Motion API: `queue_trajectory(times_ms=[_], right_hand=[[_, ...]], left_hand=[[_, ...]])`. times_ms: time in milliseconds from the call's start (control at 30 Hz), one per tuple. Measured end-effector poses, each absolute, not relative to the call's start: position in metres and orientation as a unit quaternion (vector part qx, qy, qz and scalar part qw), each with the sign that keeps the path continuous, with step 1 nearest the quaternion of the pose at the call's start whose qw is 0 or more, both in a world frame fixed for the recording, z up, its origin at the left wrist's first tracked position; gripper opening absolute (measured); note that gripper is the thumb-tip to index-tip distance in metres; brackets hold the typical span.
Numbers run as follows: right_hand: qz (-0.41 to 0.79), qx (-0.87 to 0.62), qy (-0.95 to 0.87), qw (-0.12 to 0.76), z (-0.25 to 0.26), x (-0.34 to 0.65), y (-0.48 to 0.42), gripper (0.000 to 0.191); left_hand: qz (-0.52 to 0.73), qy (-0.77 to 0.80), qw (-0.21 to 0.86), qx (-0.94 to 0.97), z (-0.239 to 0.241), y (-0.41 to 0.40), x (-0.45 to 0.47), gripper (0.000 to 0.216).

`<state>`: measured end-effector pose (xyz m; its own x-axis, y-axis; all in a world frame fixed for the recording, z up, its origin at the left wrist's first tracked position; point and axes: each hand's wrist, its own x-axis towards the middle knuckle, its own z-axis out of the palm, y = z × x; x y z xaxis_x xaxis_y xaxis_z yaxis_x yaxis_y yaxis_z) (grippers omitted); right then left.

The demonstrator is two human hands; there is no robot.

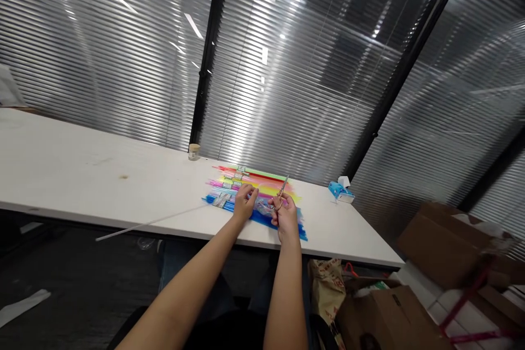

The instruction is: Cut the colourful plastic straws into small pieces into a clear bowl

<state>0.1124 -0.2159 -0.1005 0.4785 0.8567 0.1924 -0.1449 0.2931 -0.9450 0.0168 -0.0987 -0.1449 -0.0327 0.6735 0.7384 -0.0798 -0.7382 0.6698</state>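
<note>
My right hand (287,214) is closed round a pair of scissors (283,188), whose blades point up and away from me. My left hand (245,203) is beside it, above the packs, with its fingers curled together; what they pinch, if anything, is too small to tell. Beneath both hands lie several bundles of thin coloured sticks (266,219) in red, green, yellow, pink and blue, some wrapped in printed bands (222,200). Between my hands is some crumpled clear plastic (263,207). A long thin white strip (151,222) runs from the bundles leftward past the table's front edge.
On the white table (82,164) a small lidded jar (194,152) stands at the back, and a blue tissue pack (341,191) lies to the right. Cardboard boxes (394,317) and a paper bag (328,290) are below right. Blinds (279,93) rise behind the table.
</note>
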Motion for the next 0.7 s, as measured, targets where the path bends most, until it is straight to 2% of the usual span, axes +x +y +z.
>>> queue_trajectory(times_ms=[233, 400, 700], right_hand=[[0.389, -0.491, -0.323, 0.709, -0.105, 0.113, -0.217, 0.054], [0.420, -0.504, -0.326, 0.681, -0.106, 0.121, -0.223, 0.050], [0.544, -0.532, -0.368, 0.535, -0.100, 0.119, -0.234, 0.052]], left_hand=[[0.662, 0.227, 0.288, 0.654, -0.145, -0.099, 0.018, 0.028], [0.638, 0.245, 0.311, 0.660, -0.149, -0.095, 0.020, 0.040], [0.660, 0.261, 0.317, 0.630, -0.148, -0.097, 0.018, 0.047]])
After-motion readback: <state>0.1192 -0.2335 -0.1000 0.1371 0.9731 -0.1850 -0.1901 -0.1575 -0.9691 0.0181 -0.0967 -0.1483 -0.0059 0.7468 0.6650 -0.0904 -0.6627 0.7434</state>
